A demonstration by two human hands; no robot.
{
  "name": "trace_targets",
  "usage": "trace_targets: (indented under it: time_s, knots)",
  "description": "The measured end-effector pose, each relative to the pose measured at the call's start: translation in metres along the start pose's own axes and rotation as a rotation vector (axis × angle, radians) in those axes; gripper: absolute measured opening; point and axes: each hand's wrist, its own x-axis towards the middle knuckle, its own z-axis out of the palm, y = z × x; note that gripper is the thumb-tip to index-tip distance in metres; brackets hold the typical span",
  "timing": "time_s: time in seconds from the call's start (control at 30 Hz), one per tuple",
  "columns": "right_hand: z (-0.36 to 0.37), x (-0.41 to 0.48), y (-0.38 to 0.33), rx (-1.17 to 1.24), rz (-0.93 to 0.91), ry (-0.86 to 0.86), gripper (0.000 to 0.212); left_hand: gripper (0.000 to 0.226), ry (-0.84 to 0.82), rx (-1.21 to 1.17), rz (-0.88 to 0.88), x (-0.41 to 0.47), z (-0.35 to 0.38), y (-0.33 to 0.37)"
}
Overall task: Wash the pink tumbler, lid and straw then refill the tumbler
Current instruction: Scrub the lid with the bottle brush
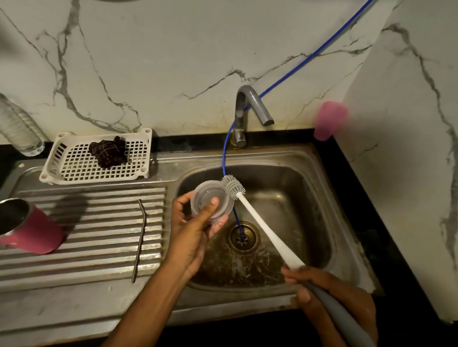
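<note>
My left hand (195, 227) holds the clear round lid (209, 199) over the left side of the sink basin (300, 193), thumb pressed on its face. My right hand (330, 298) grips the grey handle of a long bottle brush (267, 230); its grey bristle head touches the lid's upper right edge. The pink tumbler (25, 227) stands on the ribbed drainboard (92, 243) at the left, its steel inside showing. A bent metal straw (141, 237) lies on the drainboard between tumbler and basin.
A grey tap (248, 109) stands behind the basin, and a blue hose (317, 51) runs down into the drain (244, 237). A white basket (100, 157) holds a dark scrubber. A plastic bottle (9, 123) lies at far left. A pink cup (329, 120) sits in the corner.
</note>
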Motion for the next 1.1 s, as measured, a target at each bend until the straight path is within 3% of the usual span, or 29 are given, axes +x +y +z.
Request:
trace_targets:
  time_s: [0.1,0.23,0.33,0.47,0.6,0.7,0.9,1.1]
  knots:
    - [0.002,0.014,-0.004,0.011,0.037,-0.044,0.022,0.020,-0.012,-0.133,-0.096,0.001,-0.001,0.001]
    - [-0.002,0.019,0.000,-0.022,0.012,-0.020,0.020,0.012,-0.030,-0.077,-0.136,0.001,-0.005,0.001]
    - [-0.003,0.020,0.003,-0.019,0.024,-0.031,0.021,0.016,-0.017,-0.040,-0.094,0.002,-0.008,0.000]
    - [0.000,0.004,0.000,-0.012,0.037,-0.021,0.023,0.049,0.035,-0.179,-0.070,0.005,-0.008,0.006]
    - [0.003,-0.016,-0.011,-0.032,0.065,0.019,0.023,0.019,0.020,-0.202,-0.112,0.005,-0.006,0.008]
    - [0.001,-0.018,-0.014,-0.043,0.075,0.025,0.022,0.032,0.014,-0.239,-0.141,0.005,-0.004,0.007]
    - [-0.002,-0.005,-0.013,-0.069,0.052,0.024,0.021,0.013,-0.008,-0.062,-0.177,0.008,-0.004,0.007]
    - [-0.003,0.001,-0.011,-0.037,0.141,0.054,0.020,0.037,-0.006,0.199,0.098,0.008,-0.010,0.006]
